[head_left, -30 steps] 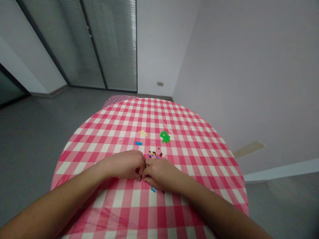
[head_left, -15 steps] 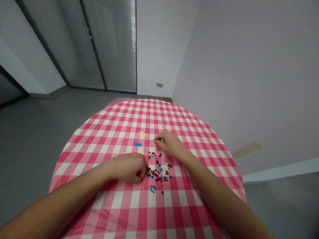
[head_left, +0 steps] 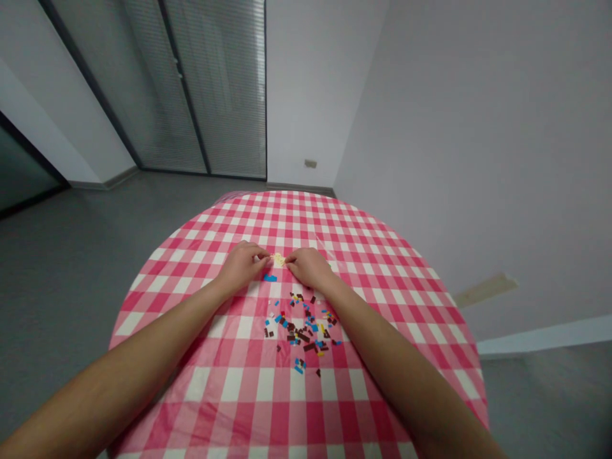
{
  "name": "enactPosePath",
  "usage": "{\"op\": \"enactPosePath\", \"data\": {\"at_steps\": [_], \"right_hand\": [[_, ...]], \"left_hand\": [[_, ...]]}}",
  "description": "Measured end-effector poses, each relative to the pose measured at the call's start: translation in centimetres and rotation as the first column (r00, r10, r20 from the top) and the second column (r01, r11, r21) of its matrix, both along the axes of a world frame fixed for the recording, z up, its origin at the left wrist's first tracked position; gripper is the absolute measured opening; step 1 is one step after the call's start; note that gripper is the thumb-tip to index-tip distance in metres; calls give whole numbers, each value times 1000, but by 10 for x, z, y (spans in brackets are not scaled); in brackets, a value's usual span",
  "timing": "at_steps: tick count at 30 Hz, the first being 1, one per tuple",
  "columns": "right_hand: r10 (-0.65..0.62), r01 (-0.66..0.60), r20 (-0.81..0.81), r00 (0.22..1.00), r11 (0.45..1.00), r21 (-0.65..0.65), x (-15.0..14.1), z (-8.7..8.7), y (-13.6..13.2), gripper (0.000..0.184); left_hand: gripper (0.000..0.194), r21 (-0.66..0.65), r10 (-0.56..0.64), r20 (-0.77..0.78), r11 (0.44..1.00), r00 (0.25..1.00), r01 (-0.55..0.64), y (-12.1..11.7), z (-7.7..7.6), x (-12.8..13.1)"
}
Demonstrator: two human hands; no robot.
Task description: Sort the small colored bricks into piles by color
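Note:
My left hand (head_left: 243, 266) and my right hand (head_left: 308, 268) reach forward on the checked tablecloth, their fingertips meeting at a small cluster of pale yellow plastic bricks (head_left: 277, 259). The cluster sits between the fingers, partly covered. A blue brick (head_left: 270, 278) lies just below my left fingertips. Nearer me, a scatter of tiny dark brown, blue and yellow bricks (head_left: 301, 331) spreads over the cloth, apart from both hands. I cannot tell whether either hand grips the pale bricks.
A round table with a red-and-white checked cloth (head_left: 201, 389) fills the lower view, with a grey floor around it. Behind it stand a wall and glass panels with blinds (head_left: 210, 89). No co-worker is in view.
Both hands have moved forward to the pale cluster, my left hand leaving the scattered bricks. The green pile seen earlier no longer shows on the cloth.

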State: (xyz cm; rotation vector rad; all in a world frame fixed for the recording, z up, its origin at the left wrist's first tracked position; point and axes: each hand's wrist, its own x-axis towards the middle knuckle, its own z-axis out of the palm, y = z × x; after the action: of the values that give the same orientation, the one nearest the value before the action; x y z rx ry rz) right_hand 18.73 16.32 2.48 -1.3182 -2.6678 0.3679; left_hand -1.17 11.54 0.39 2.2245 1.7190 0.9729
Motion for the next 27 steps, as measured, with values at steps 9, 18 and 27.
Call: {"op": "enactPosePath", "data": {"at_steps": [9,18,27], "right_hand": [[118,-126,-57,991,977,-171,57,27,-34,20],[143,-126,69,987,969,-211,90,26,-65,23],[145,-112,202,969,979,-168,86,30,-73,19]], "left_hand": [[23,17,23,-142,1000,990,-21,7,-11,0],[27,0,1,-169,1000,986,-1,8,-14,0],[27,15,40,-138,999,990,-38,6,-10,2]]}}
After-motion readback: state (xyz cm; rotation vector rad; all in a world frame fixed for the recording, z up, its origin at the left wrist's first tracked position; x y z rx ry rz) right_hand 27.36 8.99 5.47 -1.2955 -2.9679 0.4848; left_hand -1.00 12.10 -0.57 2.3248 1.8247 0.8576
